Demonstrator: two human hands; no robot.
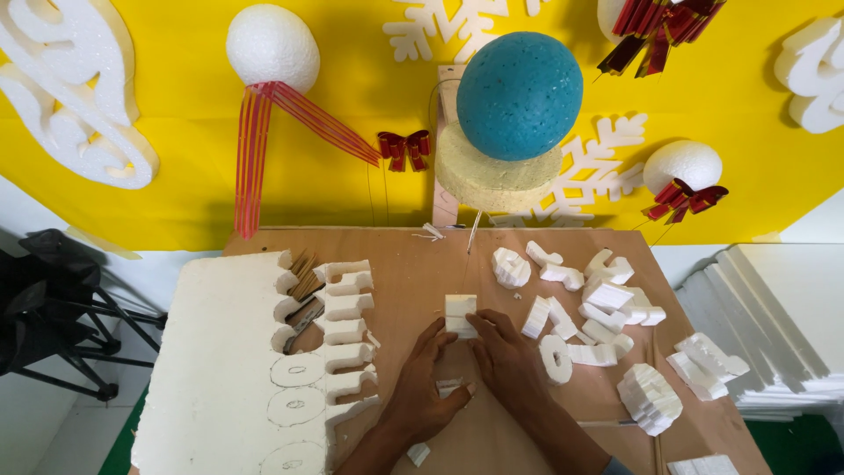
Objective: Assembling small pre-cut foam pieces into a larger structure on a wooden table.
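A yellow backdrop [352, 132] fills the top of the view, hung with white foam snowflakes, foam balls and red ribbon bows; its shapes at the left and right edges are cut off. In front of it a teal ball [519, 95] sits on a pale yellow disc [492, 180], hiding part of a wooden post behind. Below lies the brown table [413, 281], its near edge out of frame. On its left a big white foam slab [224, 369] has notches cut along its right side and ovals drawn on it; its lower end is cut off. To the right, a heap of foam cut-outs [598, 308] lies scattered, their shapes hard to read. At the middle, the left hand [422, 387] and right hand [508, 356] meet on a small white foam block [460, 314], squarish with a rough cut face, standing on the table. The fingers of both hands close narrowly on its lower sides. A small scrap under the left hand is partly hidden.
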